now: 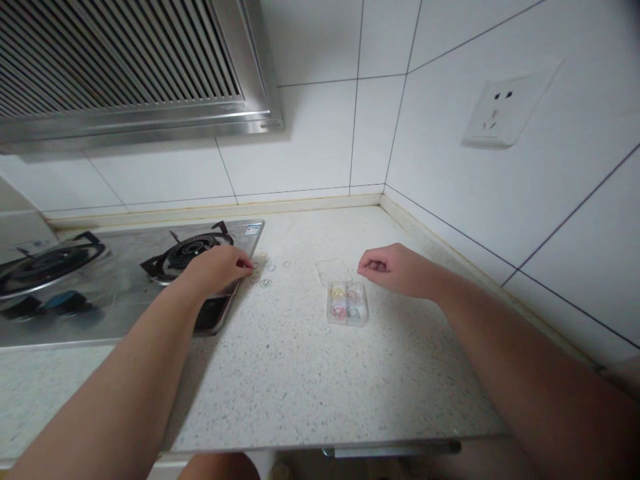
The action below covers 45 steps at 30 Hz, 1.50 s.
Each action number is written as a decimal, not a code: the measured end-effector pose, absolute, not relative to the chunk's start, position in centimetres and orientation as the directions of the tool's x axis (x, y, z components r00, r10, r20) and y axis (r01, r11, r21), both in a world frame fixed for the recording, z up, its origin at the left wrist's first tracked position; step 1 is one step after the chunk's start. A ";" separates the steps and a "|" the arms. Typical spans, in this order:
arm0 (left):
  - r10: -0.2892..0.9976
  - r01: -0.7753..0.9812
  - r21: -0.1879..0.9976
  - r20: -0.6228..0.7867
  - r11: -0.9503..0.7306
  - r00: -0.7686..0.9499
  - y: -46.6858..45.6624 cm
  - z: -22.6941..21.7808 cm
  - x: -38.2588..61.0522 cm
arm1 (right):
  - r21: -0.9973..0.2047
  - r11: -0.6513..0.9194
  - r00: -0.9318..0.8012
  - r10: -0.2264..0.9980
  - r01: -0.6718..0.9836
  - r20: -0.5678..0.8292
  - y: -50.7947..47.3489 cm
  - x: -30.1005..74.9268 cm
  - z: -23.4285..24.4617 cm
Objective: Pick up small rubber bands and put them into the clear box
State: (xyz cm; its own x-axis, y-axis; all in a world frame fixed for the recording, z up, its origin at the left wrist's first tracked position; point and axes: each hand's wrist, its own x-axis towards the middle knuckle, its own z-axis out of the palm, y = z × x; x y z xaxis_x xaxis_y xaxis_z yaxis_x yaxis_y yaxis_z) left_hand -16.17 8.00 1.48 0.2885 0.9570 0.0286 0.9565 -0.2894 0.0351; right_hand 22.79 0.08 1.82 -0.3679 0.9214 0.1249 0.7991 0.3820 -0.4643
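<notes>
My left hand (223, 267) reaches to the cooktop's right edge, its fingers pinched together. Whatever is between those fingertips is too small to make out. Several thin, small rings that look like rubber bands (265, 283) lie on the counter just beside the fingertips. My right hand (393, 267) is held closed with fingers curled, and nothing shows in it. Just left of it, a clear flat lid (333, 271) lies behind a clear plastic box (347, 320). Inside the box, compartments hold yellow, red, pink and greenish bands.
A gas cooktop (120, 293) with black burners is set into the speckled counter (280, 380) at left. Above it hangs a metal range hood (150, 127). A tiled wall with a socket (497, 110) rises on the right. A drawer handle (395, 450) runs below the front edge.
</notes>
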 end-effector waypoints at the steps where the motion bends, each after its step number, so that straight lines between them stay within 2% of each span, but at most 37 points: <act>1: 0.960 0.960 0.028 0.025 -0.278 0.278 8.0 1.5 -16.1 | -0.469 0.384 -0.367 0.921 0.795 0.131 0.1 22.8 1.8; 17: 0.954 0.954 -0.027 0.000 -0.298 0.298 7.9 1.4 -16.0 | -0.476 0.410 -0.388 0.909 0.778 0.148 0.1 22.9 1.7; 27: 0.951 0.953 -0.025 0.054 -0.303 0.304 7.5 1.4 -15.5 | -0.443 0.401 -0.386 0.913 0.802 0.129 0.0 22.8 1.9; 35: 0.924 0.917 0.152 0.172 -0.368 0.342 5.9 2.2 -13.3 | -0.450 0.398 -0.384 0.915 0.799 0.128 -0.1 22.7 2.0; 40: 0.895 0.844 0.307 0.235 -0.440 0.380 4.4 2.8 -11.2 | -0.453 0.409 -0.396 0.909 0.792 0.129 0.0 22.7 1.8; 42: 0.884 0.795 0.389 0.247 -0.466 0.397 3.8 2.8 -10.3 | -0.448 0.419 -0.405 0.905 0.790 0.134 0.0 22.7 1.8; 45: 0.873 0.659 0.578 0.248 -0.482 0.421 2.9 2.4 -8.7 | -0.461 0.425 -0.410 0.901 0.779 0.138 0.0 22.7 1.8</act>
State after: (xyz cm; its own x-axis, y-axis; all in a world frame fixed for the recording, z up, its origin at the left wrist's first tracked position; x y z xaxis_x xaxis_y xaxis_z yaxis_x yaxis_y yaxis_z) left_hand -8.66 2.86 2.38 0.4206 0.8726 0.2484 0.6585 -0.4819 0.5780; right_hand 22.72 0.00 1.82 -0.4103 0.9014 0.1379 0.7788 0.4251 -0.4613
